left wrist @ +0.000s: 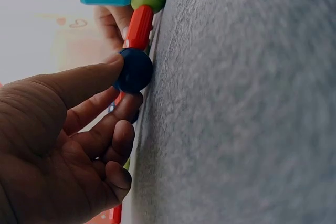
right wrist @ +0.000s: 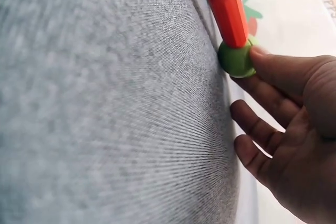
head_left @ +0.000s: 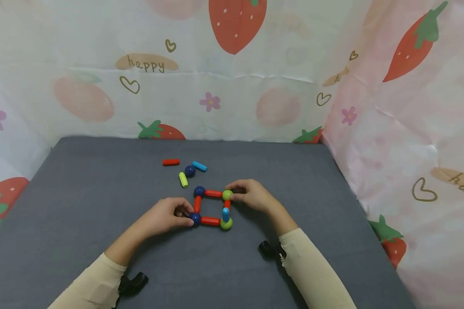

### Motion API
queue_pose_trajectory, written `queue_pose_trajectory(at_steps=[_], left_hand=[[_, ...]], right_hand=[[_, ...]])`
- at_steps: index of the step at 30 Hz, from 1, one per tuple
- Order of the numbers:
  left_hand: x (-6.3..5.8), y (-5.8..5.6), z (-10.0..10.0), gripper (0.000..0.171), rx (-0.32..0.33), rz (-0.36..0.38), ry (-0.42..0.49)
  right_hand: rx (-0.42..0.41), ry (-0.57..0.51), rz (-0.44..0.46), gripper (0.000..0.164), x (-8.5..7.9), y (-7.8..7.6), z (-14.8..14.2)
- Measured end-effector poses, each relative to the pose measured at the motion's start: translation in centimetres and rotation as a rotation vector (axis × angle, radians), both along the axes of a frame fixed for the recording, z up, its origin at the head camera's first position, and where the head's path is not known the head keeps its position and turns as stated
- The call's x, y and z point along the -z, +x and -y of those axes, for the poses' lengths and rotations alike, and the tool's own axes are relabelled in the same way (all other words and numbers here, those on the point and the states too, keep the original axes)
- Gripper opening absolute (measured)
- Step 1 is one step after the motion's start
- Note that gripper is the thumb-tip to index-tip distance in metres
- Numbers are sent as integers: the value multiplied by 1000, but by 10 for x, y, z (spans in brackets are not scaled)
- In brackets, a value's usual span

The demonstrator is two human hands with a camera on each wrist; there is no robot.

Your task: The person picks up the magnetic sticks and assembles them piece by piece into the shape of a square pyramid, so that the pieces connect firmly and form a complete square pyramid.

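A square of red rods (head_left: 210,221) joined by balls lies on the grey cloth, with two dark blue balls on its left corners and two green ones on its right. From the near green ball (head_left: 226,224) a light blue rod (head_left: 226,213) stands upright. My left hand (head_left: 166,218) pinches the near blue ball (left wrist: 135,71) between thumb and fingers. At the far right corner, my right hand (head_left: 252,195) holds the far green ball (right wrist: 236,60) with thumb and index finger, its other fingers loosely bent.
Beyond the square lie a loose red rod (head_left: 171,162), a blue ball (head_left: 190,171), a light blue rod (head_left: 199,166) and a yellow-green rod (head_left: 183,180). A strawberry-printed curtain (head_left: 232,86) hangs behind the table and along its sides.
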State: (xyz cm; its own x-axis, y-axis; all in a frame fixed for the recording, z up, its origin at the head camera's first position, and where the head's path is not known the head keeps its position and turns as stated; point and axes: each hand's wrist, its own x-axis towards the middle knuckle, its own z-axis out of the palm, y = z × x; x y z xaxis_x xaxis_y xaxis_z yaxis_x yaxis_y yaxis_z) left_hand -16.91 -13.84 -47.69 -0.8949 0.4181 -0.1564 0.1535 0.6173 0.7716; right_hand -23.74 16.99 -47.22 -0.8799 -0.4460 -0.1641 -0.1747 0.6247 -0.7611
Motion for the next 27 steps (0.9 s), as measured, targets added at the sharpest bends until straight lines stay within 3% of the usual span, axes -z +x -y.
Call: queue_pose_trajectory(at_steps=[5,17,22,27], left_hand=[[0,1,-4,21,20,6,-14],[-17,-6,4,18,52,-14,-27],[-24,-16,13,22,25,-53,-38],[-31,-33,23,22,-30,-122,-69]], right_hand=[[8,13,-13,27,1,-2,-2],[32,-15,-1,24,2,-2,-1],[40,-11,9,25,1,-1,0],[39,-12,12,25,2,-3,1]])
